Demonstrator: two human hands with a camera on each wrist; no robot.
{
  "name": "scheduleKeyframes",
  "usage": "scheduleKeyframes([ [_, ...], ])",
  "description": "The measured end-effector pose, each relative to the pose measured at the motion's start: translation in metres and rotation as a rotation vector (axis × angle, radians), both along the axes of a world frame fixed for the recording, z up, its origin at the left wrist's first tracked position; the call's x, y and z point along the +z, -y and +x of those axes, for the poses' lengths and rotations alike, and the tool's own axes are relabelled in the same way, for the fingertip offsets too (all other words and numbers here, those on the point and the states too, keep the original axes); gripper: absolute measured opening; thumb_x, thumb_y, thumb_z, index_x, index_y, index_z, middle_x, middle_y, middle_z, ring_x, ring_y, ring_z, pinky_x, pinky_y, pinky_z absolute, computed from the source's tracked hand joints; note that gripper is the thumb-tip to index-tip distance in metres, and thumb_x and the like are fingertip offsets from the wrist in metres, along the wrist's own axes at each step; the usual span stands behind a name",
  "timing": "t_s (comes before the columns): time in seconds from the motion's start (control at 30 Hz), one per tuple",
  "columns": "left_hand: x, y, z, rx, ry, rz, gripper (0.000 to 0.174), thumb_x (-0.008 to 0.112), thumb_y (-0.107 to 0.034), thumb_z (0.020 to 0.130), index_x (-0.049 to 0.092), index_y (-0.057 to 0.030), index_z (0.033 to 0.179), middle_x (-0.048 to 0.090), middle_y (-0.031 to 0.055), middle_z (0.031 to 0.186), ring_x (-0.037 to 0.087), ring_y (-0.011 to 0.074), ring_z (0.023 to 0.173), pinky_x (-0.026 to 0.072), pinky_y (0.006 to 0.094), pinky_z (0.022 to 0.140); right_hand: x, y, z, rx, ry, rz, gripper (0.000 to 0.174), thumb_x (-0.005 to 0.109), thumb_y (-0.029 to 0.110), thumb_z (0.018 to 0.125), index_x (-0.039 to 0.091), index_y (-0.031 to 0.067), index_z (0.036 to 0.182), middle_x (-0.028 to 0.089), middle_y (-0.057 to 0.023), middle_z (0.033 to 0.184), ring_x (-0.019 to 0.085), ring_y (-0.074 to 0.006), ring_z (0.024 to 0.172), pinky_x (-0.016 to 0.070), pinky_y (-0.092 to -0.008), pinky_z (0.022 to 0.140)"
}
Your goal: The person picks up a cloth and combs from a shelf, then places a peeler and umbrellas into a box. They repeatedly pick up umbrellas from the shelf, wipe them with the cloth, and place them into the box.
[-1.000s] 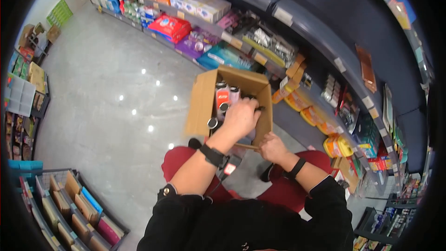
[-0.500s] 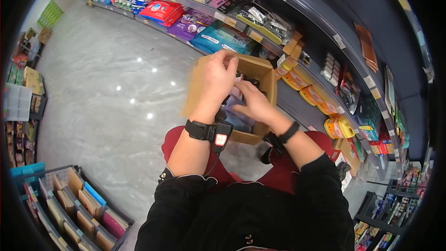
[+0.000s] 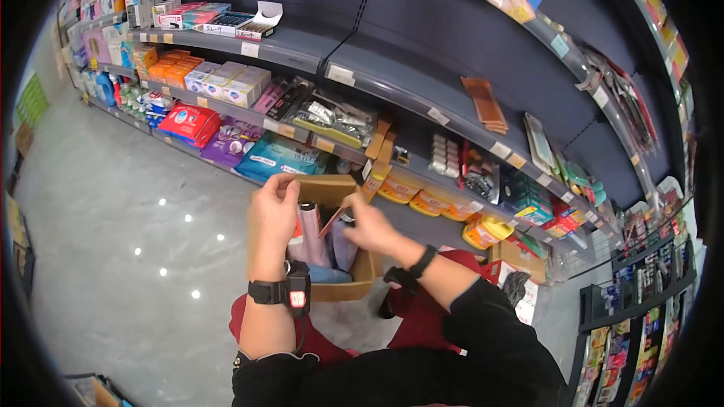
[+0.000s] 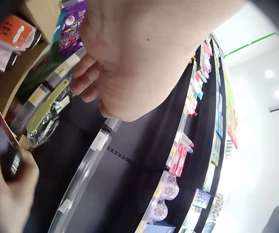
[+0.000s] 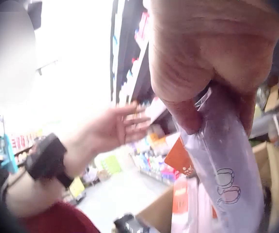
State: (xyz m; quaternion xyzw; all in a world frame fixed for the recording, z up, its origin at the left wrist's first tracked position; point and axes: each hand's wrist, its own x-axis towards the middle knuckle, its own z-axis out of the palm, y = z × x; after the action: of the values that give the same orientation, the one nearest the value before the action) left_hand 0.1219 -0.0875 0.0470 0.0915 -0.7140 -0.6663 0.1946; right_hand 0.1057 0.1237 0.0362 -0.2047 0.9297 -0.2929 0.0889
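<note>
An open cardboard box [image 3: 332, 292] stands between the person's knees, with several wrapped folding umbrellas inside. My right hand [image 3: 369, 227] grips the dark top end of a lilac folding umbrella [image 5: 231, 179] in clear plastic, with a small outline drawing on its side and an orange tag attached. Its lower end reaches into the box in the head view. Beside it lies a pink umbrella [image 3: 311, 230], and another package with an orange label [image 5: 180, 201] shows below. My left hand [image 3: 275, 211] is by the box's left side, fingers loosely bent, holding nothing.
A long shelf [image 3: 392, 75] runs behind the box, with flat brown packs [image 3: 484, 104] on it. Below are a teal pack [image 3: 279, 169] and yellow tubs [image 3: 486, 232]. A black display rack [image 3: 637, 283] stands at the right; grey floor [image 3: 121, 218] spreads to the left.
My right hand has gone from the box's near edge into the box and now grips an umbrella. My left hand has moved out from inside to the left side. The head view has tilted up toward the shelves.
</note>
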Motion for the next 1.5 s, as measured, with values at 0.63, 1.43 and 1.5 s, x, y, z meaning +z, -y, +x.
scheduleKeyframes([
  [0.63,-0.014,-0.056,-0.009,-0.094,-0.063,-0.114,0.017,0.065,-0.01,0.086,0.066,0.0026,0.097,0.069,0.0143,0.084,0.067,0.0204,0.07,0.0527,0.031,0.067,0.195,-0.158,-0.117,-0.107,-1.249,0.021,0.048,0.073,-0.005,0.068,0.059,0.0079,0.112,0.061,-0.0129,0.117,0.06,-0.032,0.107,0.05,-0.0389,0.091],
  [1.43,-0.001,-0.057,0.001,-0.223,0.005,-0.389,0.02,0.067,-0.016,0.082,0.067,-0.0024,0.097,0.068,0.014,0.085,0.066,0.0292,0.075,0.052,0.039,0.07,0.145,-0.176,-0.132,-0.194,-0.993,0.117,0.041,0.064,0.0,0.07,0.047,0.0037,0.107,0.049,-0.0208,0.121,0.049,-0.0422,0.113,0.0409,-0.0454,0.096],
  [1.5,-0.003,-0.056,0.003,-0.232,0.004,-0.422,0.021,0.067,-0.016,0.082,0.067,-0.0026,0.098,0.068,0.014,0.087,0.066,0.0302,0.078,0.0519,0.0398,0.071,0.145,-0.175,-0.133,-0.233,-0.986,0.152,0.042,0.064,0.0,0.07,0.046,0.0034,0.108,0.048,-0.0209,0.122,0.048,-0.0424,0.112,0.0409,-0.0456,0.096],
])
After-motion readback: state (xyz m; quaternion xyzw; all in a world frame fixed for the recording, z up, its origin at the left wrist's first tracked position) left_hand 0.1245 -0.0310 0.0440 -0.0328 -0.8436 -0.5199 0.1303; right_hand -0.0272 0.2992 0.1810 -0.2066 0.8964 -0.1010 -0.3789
